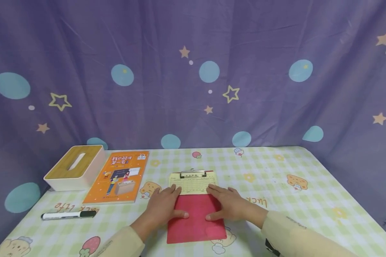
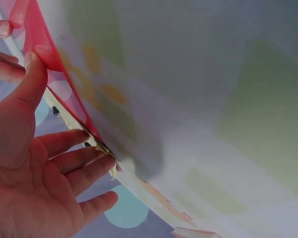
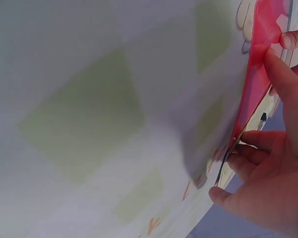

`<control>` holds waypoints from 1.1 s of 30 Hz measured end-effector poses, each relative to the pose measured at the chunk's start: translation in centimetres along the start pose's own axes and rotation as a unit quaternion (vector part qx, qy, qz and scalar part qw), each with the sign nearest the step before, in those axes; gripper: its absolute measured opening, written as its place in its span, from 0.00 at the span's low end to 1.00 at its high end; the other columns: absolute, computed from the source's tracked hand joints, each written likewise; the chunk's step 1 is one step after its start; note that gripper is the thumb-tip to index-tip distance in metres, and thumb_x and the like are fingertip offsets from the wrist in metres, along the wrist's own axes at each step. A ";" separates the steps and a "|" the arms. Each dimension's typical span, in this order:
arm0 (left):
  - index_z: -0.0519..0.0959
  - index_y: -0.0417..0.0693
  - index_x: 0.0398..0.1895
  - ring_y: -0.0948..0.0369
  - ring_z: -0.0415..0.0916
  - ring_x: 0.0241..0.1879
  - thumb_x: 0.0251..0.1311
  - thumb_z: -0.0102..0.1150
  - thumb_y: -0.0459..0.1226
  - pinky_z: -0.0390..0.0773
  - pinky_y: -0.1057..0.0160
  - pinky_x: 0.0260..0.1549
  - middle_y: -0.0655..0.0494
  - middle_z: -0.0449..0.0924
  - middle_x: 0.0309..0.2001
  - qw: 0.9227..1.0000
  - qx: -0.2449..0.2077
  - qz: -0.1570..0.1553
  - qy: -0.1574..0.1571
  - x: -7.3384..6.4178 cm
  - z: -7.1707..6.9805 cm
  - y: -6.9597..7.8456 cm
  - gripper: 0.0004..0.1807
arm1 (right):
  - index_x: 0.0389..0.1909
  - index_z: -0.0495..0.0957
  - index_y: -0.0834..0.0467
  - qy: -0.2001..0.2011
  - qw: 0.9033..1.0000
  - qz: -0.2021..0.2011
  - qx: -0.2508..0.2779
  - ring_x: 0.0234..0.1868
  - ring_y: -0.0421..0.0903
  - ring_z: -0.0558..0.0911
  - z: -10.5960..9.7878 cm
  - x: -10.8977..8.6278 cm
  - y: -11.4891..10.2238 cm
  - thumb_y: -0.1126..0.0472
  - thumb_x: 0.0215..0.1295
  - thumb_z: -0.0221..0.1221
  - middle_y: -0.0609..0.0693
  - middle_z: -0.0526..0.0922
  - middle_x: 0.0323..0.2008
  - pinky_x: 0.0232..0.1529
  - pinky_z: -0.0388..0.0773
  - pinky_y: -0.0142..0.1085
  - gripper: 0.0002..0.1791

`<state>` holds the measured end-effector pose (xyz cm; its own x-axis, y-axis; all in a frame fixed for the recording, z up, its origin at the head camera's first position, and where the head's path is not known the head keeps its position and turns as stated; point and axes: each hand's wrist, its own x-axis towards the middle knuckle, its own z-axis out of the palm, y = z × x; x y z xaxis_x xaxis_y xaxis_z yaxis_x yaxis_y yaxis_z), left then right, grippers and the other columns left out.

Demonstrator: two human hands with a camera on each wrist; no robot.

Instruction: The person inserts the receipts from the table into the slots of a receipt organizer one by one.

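A red clipboard (image 1: 196, 230) lies flat on the table, and a pale yellow printed sheet (image 1: 193, 185) covers its upper part beneath the metal clip (image 1: 193, 174). My left hand (image 1: 162, 204) rests at the left edge of sheet and board, fingers extended, thumb on the red surface. Mirroring it on the right edge is my right hand (image 1: 230, 204), its thumb also on the red part. Both wrist views show fairly straight fingers touching the edge of the sheet (image 2: 64, 113) and the red board (image 3: 258, 64). Neither hand encloses anything.
Left of the clipboard lies an orange book (image 1: 115, 178), with a wooden-topped tissue box (image 1: 67, 175) beside it. A white marker with a black cap (image 1: 69, 215) lies nearer the front left. A purple curtain (image 1: 260, 107) hangs behind the checked tablecloth (image 1: 276, 221).
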<state>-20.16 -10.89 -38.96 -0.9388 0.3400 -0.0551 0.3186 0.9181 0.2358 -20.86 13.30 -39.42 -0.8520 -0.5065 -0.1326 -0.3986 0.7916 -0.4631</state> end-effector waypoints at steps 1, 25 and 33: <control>0.73 0.35 0.68 0.42 0.68 0.67 0.48 0.75 0.59 0.59 0.37 0.67 0.36 0.71 0.68 1.000 0.001 -0.001 -0.002 0.2 0.0 0.2 0.50 | 0.74 0.65 0.63 0.000 1.000 0.003 0.001 0.76 0.55 0.62 -0.1 0.0 0.1 0.42 0.57 0.73 0.56 0.62 0.76 0.71 0.51 0.62 0.50; 0.70 0.39 0.72 0.45 0.62 0.72 0.51 0.76 0.54 0.57 0.42 0.70 0.40 0.66 0.72 0.999 -0.022 -0.028 -0.021 3.1 0.3 2.1 0.49 | 0.75 0.65 0.60 0.014 1.000 0.014 0.000 0.76 0.56 0.60 -1.2 0.5 3.3 0.40 0.57 0.72 0.55 0.61 0.77 0.72 0.51 0.61 0.50; 0.69 0.39 0.72 0.46 0.62 0.72 0.53 0.75 0.54 0.56 0.44 0.71 0.40 0.66 0.73 0.999 -0.023 -0.034 -0.029 3.9 0.2 2.6 0.48 | 0.74 0.65 0.62 0.012 1.000 0.013 -0.003 0.75 0.60 0.61 -1.9 0.4 3.7 0.41 0.58 0.72 0.57 0.62 0.76 0.70 0.55 0.62 0.49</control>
<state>-22.95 -7.14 -38.70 -0.9485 0.2899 -0.1275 0.2473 0.9295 0.2736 -23.34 16.65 -39.56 -0.8695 -0.4782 -0.1239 -0.3786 0.8061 -0.4548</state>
